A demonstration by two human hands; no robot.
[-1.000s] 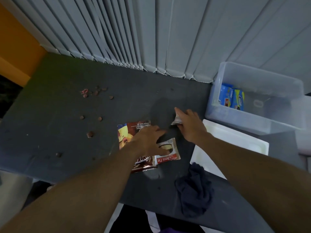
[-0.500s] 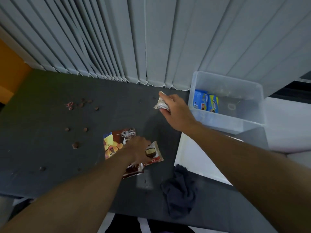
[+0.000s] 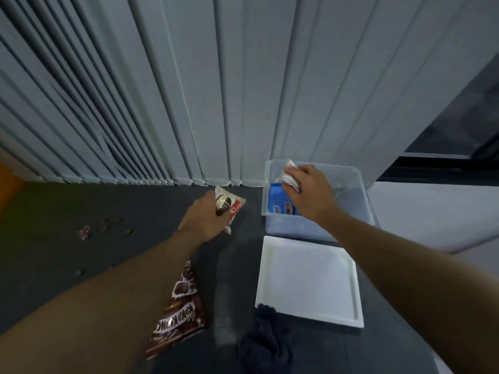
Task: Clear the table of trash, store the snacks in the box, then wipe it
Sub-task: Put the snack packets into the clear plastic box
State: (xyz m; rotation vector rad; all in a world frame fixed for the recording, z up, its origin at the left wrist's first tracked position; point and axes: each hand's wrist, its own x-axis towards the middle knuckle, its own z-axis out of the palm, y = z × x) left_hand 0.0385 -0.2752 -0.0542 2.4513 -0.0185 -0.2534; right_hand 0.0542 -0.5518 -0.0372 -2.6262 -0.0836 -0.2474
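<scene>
My right hand [image 3: 310,191] grips a small white and red snack packet [image 3: 288,176] over the clear plastic box [image 3: 363,195], which holds blue snack packs [image 3: 276,201]. My left hand [image 3: 204,220] holds a Choco Pie packet [image 3: 231,209] above the dark table [image 3: 54,255], left of the box. A brown Koko Krunch bag [image 3: 179,311] lies on the table under my left forearm. A dark cloth [image 3: 266,344] lies at the front edge.
The white box lid [image 3: 307,279] lies in front of the box. Brown crumbs [image 3: 113,225] and a pink scrap [image 3: 83,233] are scattered at the table's left. Vertical blinds [image 3: 189,90] hang behind the table.
My right hand has carried its packet right, from beside the box to over it. My left hand has lifted the Choco Pie packet off the cereal bag and moved it toward the box.
</scene>
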